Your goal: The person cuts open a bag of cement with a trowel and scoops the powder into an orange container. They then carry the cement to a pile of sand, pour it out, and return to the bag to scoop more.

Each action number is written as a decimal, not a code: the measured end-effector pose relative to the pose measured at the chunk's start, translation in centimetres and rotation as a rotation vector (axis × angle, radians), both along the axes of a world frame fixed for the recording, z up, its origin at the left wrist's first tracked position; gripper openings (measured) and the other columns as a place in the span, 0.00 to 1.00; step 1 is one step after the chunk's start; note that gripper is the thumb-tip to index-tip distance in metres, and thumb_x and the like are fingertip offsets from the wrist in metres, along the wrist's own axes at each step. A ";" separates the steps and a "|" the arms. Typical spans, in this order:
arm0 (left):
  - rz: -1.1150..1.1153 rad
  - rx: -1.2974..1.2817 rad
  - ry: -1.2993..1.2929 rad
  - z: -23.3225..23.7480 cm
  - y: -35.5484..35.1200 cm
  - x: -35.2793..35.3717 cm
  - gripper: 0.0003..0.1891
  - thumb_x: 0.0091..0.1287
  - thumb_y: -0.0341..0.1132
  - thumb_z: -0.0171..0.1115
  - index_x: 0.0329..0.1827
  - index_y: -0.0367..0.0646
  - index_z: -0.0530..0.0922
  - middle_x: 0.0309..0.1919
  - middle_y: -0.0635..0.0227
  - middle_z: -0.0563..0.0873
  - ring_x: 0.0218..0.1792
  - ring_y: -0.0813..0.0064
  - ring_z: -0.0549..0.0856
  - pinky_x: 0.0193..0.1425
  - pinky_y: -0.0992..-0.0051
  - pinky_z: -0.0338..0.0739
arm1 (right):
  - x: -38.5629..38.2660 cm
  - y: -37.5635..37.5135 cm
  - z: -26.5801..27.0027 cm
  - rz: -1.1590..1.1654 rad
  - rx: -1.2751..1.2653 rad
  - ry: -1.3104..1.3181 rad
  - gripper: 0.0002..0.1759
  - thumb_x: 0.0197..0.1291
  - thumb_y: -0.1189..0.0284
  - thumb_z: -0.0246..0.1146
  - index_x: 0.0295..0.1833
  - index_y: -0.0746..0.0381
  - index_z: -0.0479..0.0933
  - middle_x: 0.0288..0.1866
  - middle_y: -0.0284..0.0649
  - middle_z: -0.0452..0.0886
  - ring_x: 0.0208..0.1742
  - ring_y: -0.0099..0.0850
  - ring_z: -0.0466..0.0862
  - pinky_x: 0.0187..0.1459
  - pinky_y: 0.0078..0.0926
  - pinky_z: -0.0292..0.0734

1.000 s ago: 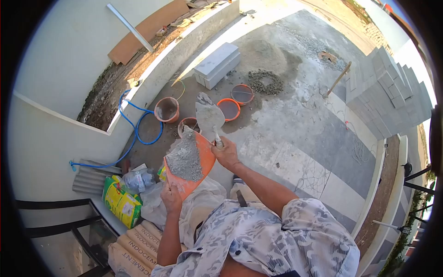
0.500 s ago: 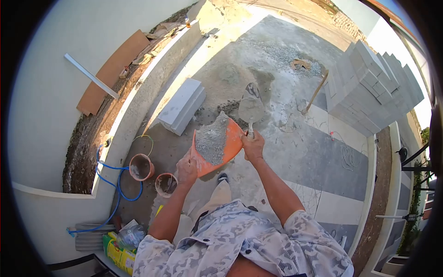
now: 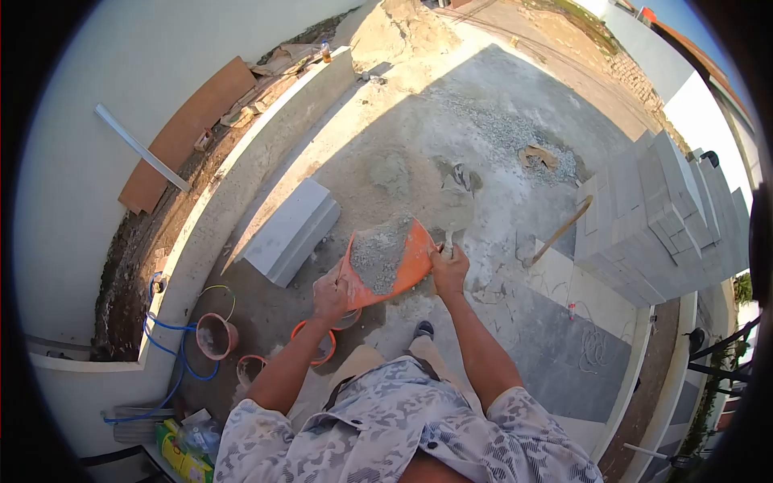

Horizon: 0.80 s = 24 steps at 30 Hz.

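An orange pan [image 3: 412,262] filled with grey gravelly mix [image 3: 374,256] is held out in front of my body, tilted. My left hand [image 3: 330,296] is closed on its left edge. At its right edge my right hand [image 3: 449,270] is closed, gripping the rim together with the handle of a trowel [image 3: 457,211], whose blade points forward. Wet mix on the ground lies behind the pan. Below the pan stand orange-rimmed buckets [image 3: 324,344], partly covered by my left forearm.
Pale blocks [image 3: 294,229] lie left of the pan. A large block stack [image 3: 652,217] stands right, with a wooden-handled tool [image 3: 560,233] beside it. A blue hose [image 3: 183,354] curls near a pot [image 3: 216,336] at lower left. A low wall [image 3: 241,161] runs along the left.
The view has shifted forward, and the orange-rimmed buckets have come into sight below the pan. Both hands keep hold of the pan, now lower in view and nearer the buckets.
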State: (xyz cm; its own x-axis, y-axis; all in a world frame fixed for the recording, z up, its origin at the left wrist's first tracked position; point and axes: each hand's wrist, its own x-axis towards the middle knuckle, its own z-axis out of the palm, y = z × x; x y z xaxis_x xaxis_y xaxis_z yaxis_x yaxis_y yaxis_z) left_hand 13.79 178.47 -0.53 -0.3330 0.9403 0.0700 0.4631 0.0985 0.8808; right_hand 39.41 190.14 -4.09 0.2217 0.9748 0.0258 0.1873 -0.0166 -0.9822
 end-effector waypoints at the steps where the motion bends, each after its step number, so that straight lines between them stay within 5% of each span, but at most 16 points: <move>1: 0.024 0.027 0.014 -0.4 2.0 0.2 0.26 0.67 0.28 0.54 0.69 0.37 0.80 0.49 0.42 0.89 0.49 0.51 0.92 0.55 0.64 0.82 | 0.0 3.0 0.0 0.028 0.020 -0.001 0.09 0.57 0.71 0.74 0.36 0.63 0.81 0.28 0.33 0.82 0.31 0.20 0.77 0.36 0.28 0.76; 7: 0.154 -0.019 -0.069 -3.2 14.6 2.6 0.26 0.67 0.29 0.55 0.69 0.38 0.80 0.50 0.39 0.87 0.50 0.51 0.91 0.55 0.64 0.81 | 1.1 18.5 -3.4 0.146 -0.027 -0.058 0.09 0.59 0.74 0.74 0.40 0.63 0.81 0.31 0.30 0.80 0.28 0.17 0.75 0.29 0.22 0.74; 16: 0.126 -0.295 0.004 -10.0 34.9 1.5 0.22 0.67 0.31 0.57 0.63 0.38 0.83 0.40 0.40 0.86 0.43 0.48 0.90 0.51 0.60 0.81 | 0.5 40.2 -8.1 0.236 -0.099 -0.081 0.10 0.59 0.71 0.74 0.34 0.64 0.81 0.25 0.30 0.79 0.27 0.19 0.75 0.31 0.28 0.73; 19: 0.216 -0.202 -0.048 -13.4 41.7 1.5 0.18 0.67 0.31 0.57 0.57 0.38 0.85 0.36 0.40 0.86 0.40 0.47 0.89 0.48 0.57 0.80 | -0.4 47.2 -10.7 0.258 -0.167 -0.124 0.10 0.58 0.71 0.75 0.33 0.64 0.81 0.25 0.31 0.79 0.28 0.20 0.76 0.32 0.28 0.74; 24: 0.241 -0.450 -0.094 -22.6 52.9 0.2 0.17 0.65 0.34 0.58 0.54 0.38 0.85 0.36 0.39 0.85 0.41 0.47 0.89 0.49 0.55 0.79 | -2.1 60.5 -19.9 0.409 -0.277 -0.269 0.09 0.58 0.69 0.75 0.35 0.63 0.83 0.26 0.35 0.82 0.28 0.24 0.78 0.34 0.32 0.76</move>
